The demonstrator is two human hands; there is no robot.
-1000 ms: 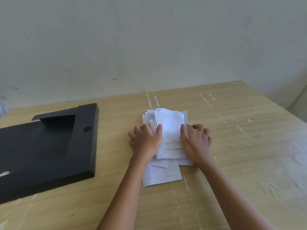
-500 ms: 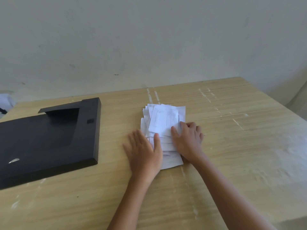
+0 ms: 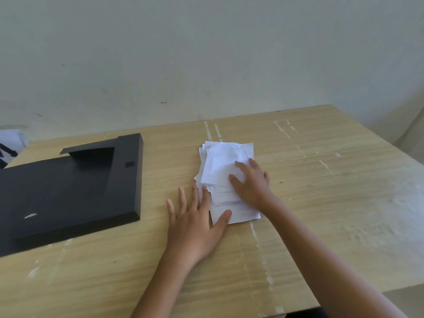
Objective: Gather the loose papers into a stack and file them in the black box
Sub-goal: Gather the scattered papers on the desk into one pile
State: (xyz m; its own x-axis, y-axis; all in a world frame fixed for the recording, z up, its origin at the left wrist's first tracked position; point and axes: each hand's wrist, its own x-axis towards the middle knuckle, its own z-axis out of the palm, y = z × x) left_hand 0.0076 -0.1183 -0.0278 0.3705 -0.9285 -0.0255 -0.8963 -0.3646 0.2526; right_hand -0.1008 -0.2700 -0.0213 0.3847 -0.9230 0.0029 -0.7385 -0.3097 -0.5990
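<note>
On the counter [image 3: 321, 203], about mid-width, I see the papers [image 3: 226, 171] in a rough white pile — edges ragged, sheets fanned out of line, the lowest sheet sticking out toward me. Faint printed lines show on the top sheet; I cannot read them.

Right hand [image 3: 251, 187]: lying flat on the right half of the pile, fingers spread and nearly straight, pressing down on the top sheets. Nothing is pinched or curled round — fingers apart.

Left hand [image 3: 195, 222]: flat on the counter just left of the pile, fingers straight and splayed. Its thumb lies across the near-left corner of the lowest sheet, and its forefinger runs along the pile's left edge, touching it. It grips nothing.

Box [image 3: 68, 191]: black, lying on the counter to the left of the papers, apart from them and from the left hand. A raised rim runs along its right and near sides, a stepped recess sits at its far end, and a small square catch shows on the right rim. No paper lies in it.

Counter surface is pale wood grain with whitish scuff streaks running toward me under the pile and to the right. Wall [image 3: 206, 53] behind is plain and pale with a few small dark marks.
</note>
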